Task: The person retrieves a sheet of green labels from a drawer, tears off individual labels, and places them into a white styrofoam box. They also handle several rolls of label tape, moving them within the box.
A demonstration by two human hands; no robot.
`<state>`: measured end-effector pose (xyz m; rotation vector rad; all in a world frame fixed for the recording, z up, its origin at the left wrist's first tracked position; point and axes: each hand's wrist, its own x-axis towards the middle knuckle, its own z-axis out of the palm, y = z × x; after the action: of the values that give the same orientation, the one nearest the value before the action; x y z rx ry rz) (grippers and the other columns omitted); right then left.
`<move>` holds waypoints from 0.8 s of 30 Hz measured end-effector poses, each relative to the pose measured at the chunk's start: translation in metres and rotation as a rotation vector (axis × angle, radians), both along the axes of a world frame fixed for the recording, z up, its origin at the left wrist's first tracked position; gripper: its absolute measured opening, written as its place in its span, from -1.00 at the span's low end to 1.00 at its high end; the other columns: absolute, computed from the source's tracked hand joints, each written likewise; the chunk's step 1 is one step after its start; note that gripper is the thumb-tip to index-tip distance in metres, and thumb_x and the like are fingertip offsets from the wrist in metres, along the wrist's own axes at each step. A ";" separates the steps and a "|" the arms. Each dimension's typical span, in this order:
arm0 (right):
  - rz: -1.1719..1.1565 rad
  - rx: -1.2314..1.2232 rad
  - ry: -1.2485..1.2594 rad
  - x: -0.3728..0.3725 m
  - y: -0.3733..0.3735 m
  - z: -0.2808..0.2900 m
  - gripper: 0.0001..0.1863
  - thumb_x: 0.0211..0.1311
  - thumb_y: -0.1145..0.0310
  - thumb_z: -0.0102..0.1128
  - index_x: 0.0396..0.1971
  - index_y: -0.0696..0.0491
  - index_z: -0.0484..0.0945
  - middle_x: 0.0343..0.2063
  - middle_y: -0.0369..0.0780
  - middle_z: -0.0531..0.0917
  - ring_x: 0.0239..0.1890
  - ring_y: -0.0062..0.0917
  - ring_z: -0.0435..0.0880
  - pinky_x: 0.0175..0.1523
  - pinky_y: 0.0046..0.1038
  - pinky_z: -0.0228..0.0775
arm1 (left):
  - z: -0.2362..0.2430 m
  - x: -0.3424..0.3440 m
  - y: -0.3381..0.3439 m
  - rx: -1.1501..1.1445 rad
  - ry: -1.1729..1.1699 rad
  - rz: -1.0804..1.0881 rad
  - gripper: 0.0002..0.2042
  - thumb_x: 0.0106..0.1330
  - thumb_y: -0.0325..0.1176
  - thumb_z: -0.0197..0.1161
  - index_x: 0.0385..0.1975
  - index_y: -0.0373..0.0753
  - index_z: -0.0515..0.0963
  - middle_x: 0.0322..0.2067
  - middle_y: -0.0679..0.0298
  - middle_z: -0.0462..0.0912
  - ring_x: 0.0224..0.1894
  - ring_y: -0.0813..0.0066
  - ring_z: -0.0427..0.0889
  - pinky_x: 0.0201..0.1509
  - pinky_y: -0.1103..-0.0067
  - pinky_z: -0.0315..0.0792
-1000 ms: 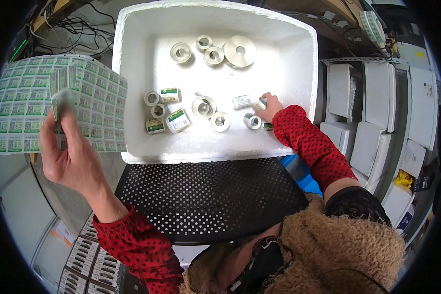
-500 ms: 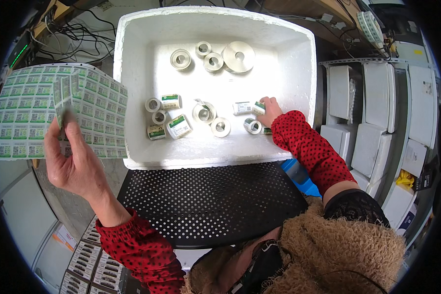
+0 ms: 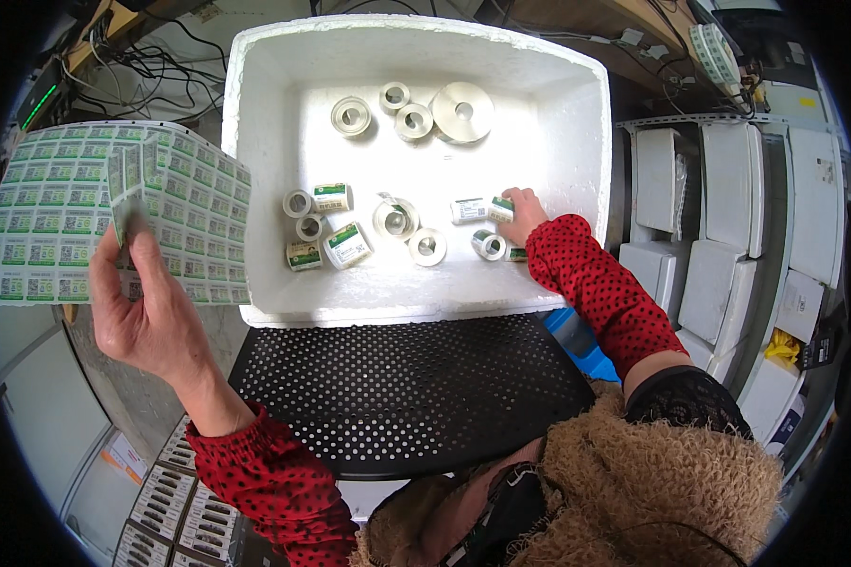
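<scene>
My left hand (image 3: 147,307) pinches a narrow folded strip of green-and-white labels (image 3: 126,180) between thumb and forefinger. Behind it spreads a large sheet of the same labels (image 3: 47,217); whether the hand grips that too I cannot tell. Inside the white foam box (image 3: 577,85), my right hand (image 3: 525,217) closes on a small green-and-white label roll (image 3: 500,209). Against that roll lies a white label roll (image 3: 468,210), and just below stands another small roll (image 3: 489,245). More rolls, such as a wide cream one (image 3: 477,111), sit toward the box's far side and left.
A black perforated seat (image 3: 407,397) stands in front of the box, with a blue container (image 3: 581,342) beside it. White foam boxes (image 3: 719,274) fill a rack on the right. Tangled cables (image 3: 151,71) hang at the far left; packed cartons (image 3: 175,510) lie lower left.
The view has shifted very slightly. Both hands keep their places and their holds, and the rolls lie as before.
</scene>
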<state>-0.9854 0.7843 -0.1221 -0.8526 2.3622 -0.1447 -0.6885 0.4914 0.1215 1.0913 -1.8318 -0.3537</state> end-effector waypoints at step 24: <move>-1.156 -0.286 -0.896 -0.037 -0.010 -0.020 -0.60 0.23 0.05 -0.17 -0.32 0.10 0.48 -0.64 -0.18 0.54 -0.79 -0.67 0.34 -0.75 -0.64 0.17 | 0.001 -0.002 0.002 -0.004 -0.002 -0.008 -0.89 0.20 -0.52 0.24 -0.31 -0.39 0.59 -0.49 0.36 0.58 -0.49 0.75 0.43 -0.39 0.80 0.32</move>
<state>-1.0224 0.7742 -0.1423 0.5163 1.6630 -1.0791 -0.6908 0.4929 0.1226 1.0817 -1.8381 -0.3538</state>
